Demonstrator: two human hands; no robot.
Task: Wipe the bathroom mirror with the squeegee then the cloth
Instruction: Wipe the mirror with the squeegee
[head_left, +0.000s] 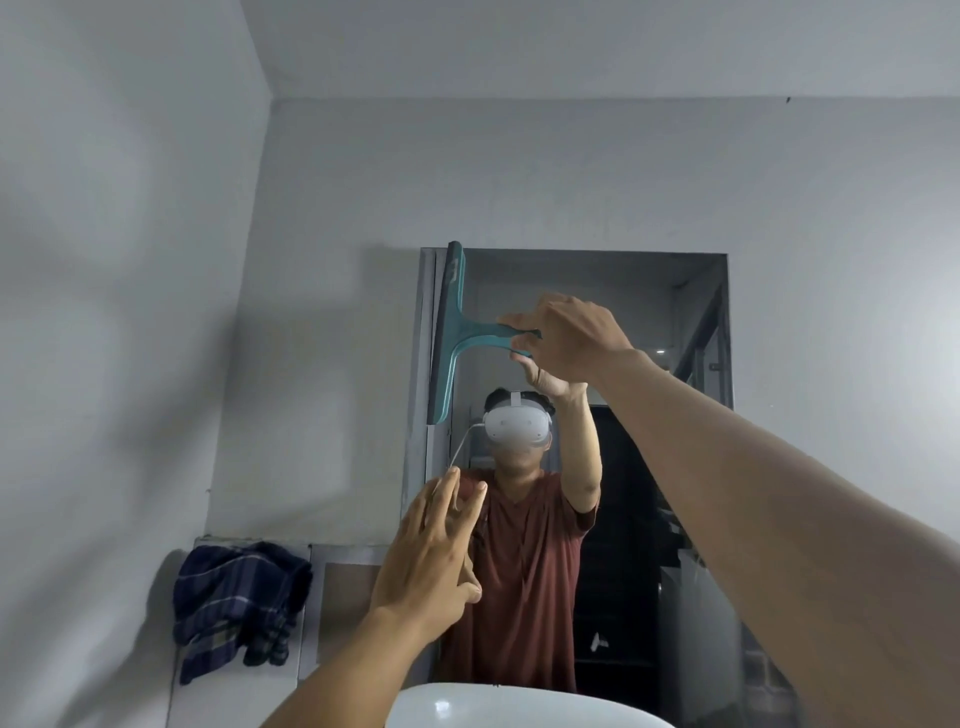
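Note:
A teal squeegee stands with its blade upright against the left edge of the bathroom mirror, near the top corner. My right hand grips the end of its handle, arm stretched up from the lower right. My left hand is raised with fingers apart, holding nothing, close to or against the mirror's lower left edge. A dark blue checked cloth hangs on the wall ledge left of the mirror. The mirror reflects a person in a red shirt wearing a headset.
A white basin rim shows at the bottom centre below the mirror. Grey walls meet in a corner on the left. A tiled ledge runs between the cloth and the mirror.

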